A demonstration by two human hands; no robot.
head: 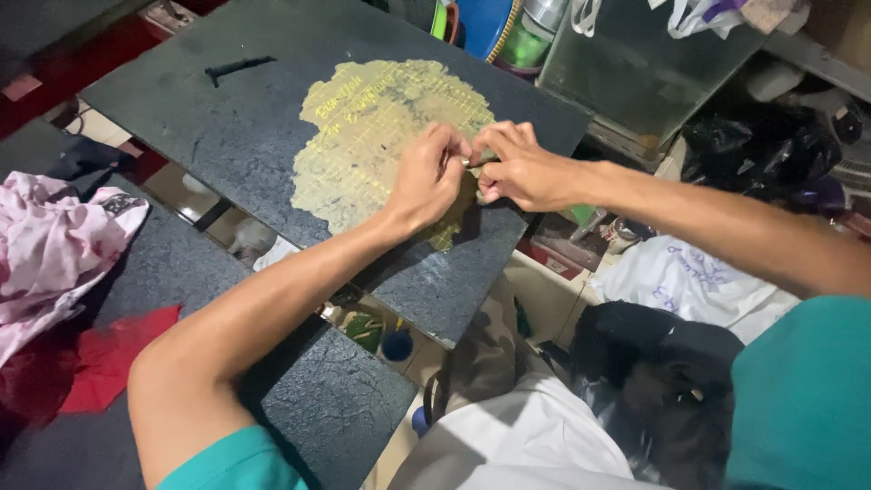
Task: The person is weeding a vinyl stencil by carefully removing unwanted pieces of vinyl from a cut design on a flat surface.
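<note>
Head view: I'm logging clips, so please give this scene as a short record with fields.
surface: dark board with a worn yellow gridded patch
left hand: over the patch, fingers pinched against the right hand
right hand: fingers meeting the left over a small object, too small to identify
left of the board: pink cloth, red cloth
far board corner: small black piece

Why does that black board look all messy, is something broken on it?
The dark board has a ragged yellowish patch worn into its middle, with uneven edges like scraped or stained coating. Both hands, left and right, pinch something small at its edge. A pink cloth lies crumpled alongside.
</note>
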